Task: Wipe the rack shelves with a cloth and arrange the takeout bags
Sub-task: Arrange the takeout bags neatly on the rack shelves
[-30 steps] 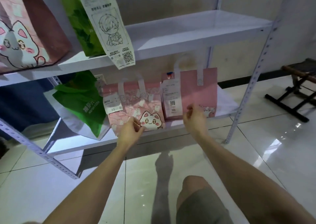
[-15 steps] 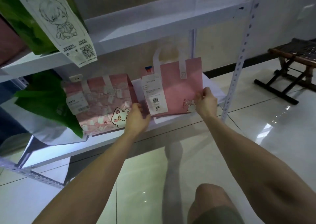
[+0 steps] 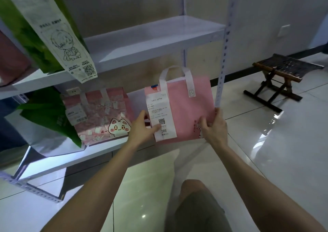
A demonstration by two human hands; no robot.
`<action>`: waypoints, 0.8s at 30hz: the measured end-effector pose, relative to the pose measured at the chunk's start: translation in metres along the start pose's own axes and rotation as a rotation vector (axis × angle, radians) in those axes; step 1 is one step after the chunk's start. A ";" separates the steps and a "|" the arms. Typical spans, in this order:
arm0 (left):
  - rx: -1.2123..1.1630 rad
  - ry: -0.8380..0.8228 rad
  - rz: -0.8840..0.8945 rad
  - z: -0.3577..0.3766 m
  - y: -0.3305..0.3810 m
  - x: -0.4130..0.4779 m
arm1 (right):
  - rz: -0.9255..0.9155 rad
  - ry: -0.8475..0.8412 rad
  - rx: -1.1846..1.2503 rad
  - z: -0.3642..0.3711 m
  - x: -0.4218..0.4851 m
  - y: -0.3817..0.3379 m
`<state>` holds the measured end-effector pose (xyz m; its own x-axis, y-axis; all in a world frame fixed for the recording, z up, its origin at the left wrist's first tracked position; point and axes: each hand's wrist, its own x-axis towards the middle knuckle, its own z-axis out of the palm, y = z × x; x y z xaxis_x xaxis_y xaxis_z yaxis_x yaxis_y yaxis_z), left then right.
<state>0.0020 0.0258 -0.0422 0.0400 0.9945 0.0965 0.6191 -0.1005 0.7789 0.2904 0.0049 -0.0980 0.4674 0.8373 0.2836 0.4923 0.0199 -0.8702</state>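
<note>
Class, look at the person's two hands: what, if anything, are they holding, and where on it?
Both grip the plain pink bag: left hand at its lower left edge by the receipt, right hand at its lower right corner.

I see a plain tan wall (image 3: 133,10) in front of me. The floor (image 3: 275,152) is made of big shiny white tiles, and bright light bounces off them. A small dark folding stool (image 3: 278,77) stands on the floor by the wall.
</note>
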 end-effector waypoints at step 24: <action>0.025 0.420 0.573 -0.177 0.246 0.010 | -0.460 0.234 0.301 -0.110 0.142 -0.273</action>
<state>0.0162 0.0058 0.2603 0.0624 0.6898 0.7213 0.6094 -0.5987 0.5198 0.3027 0.0586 0.2242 0.4222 0.5638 0.7098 0.4687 0.5344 -0.7033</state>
